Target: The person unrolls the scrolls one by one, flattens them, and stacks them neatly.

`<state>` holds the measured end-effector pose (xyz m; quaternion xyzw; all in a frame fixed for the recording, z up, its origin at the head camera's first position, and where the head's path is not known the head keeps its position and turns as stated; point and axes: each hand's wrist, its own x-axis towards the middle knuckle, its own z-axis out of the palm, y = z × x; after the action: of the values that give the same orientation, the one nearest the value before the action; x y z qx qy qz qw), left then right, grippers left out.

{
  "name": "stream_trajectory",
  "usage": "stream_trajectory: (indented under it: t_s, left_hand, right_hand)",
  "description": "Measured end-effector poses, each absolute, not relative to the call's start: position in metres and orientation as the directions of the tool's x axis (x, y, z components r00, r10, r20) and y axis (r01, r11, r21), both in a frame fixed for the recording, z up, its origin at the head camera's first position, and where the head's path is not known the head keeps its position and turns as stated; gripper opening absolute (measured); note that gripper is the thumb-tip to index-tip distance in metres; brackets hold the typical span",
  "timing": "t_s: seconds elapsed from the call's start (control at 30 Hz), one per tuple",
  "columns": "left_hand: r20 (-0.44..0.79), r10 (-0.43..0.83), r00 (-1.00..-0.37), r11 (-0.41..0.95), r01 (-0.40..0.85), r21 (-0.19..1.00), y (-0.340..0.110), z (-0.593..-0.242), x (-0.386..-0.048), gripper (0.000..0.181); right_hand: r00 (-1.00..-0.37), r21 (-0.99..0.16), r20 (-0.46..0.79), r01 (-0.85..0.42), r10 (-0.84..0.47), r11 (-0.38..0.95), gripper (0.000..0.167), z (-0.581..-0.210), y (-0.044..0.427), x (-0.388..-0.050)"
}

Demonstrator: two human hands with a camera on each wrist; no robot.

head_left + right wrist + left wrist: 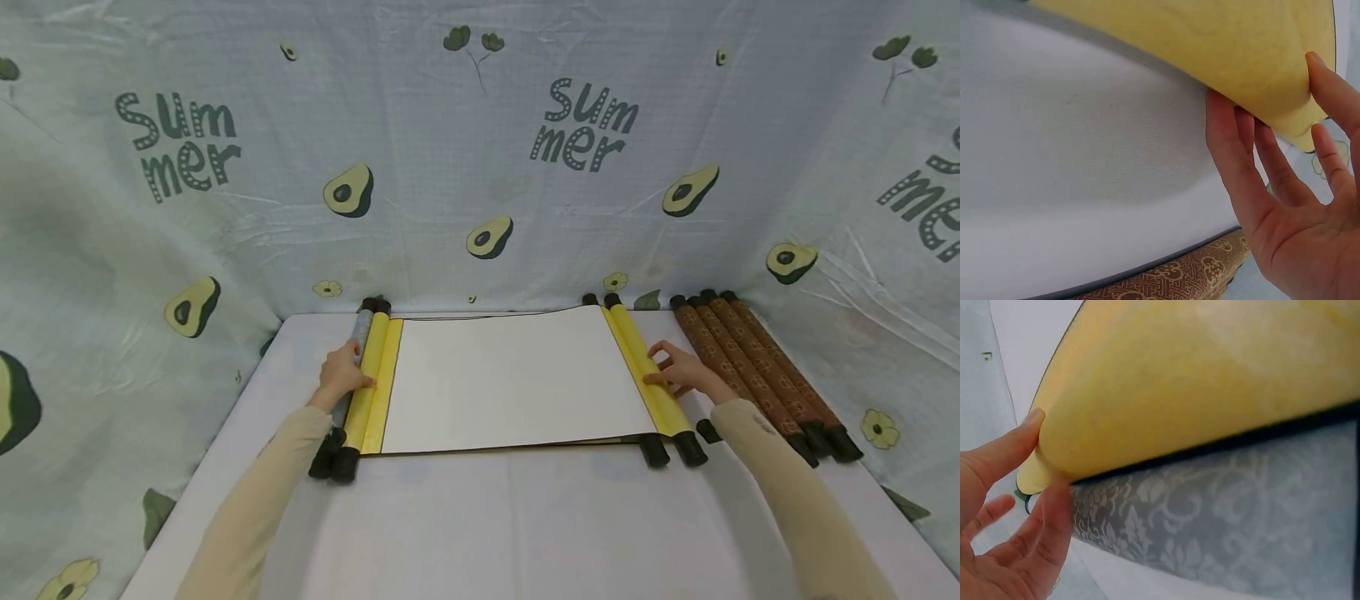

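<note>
A broad scroll with a blank, white, rectangular sheet point(510, 379) lies stretched out on a plain white tabletop point(480, 525), its two ends gathered in the person's hands. At the sheet's left side, the left hand point(343, 375) pinches a smooth yellow roll point(362, 408), thumb on the outer curve and fingertips at the edge. Opposite, the right hand point(684, 371) grips the matching yellow cylinder with black end caps point(642, 358) between thumb and fingers, partly lifting its edge.

The step looks like keeping the sheet spread between both ends. Done well, it calls for light, level tension: pulling both ends equally, so the sheet neither creases nor twists. The sheet's near edge stands a little raised toward its right end, where a short black cap point(654, 451) pokes out; that corner probably deserves care. Just left of the sheet, the silver-grey, floral-patterned roll point(1147, 519) sits close against the yellow, so the left fingertips should avoid catching it. Four brown, gold-patterned rolls point(752, 364) lie right of the sheet, near the right forearm.
</note>
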<state>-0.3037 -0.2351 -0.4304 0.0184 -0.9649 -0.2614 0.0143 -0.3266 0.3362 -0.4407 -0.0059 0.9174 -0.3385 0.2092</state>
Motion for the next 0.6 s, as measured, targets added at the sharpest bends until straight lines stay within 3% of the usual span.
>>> stream_trajectory:
  t_s: [0.17,0.3,0.6]
  left_hand:
    - [0.018,0.074,-0.997,0.934,0.075,0.350,-0.237,-0.434,-0.300,0.051]
    - [0.032,0.126,-0.992,0.963,0.130,0.238,-0.235,-0.436,-0.295,0.039]
    - [0.061,0.184,-0.981,0.970,0.191,0.147,-0.236,-0.436,-0.294,0.026]
  right_hand:
    - [-0.909,-0.620,-0.371,0.088,-0.191,0.780,0.062,-0.443,0.339,-0.320]
    - [-0.919,-0.600,-0.329,0.025,-0.218,0.799,0.063,-0.444,0.338,-0.314]
    - [-0.949,-0.541,-0.245,-0.036,-0.199,0.840,0.057,-0.448,0.332,-0.311]
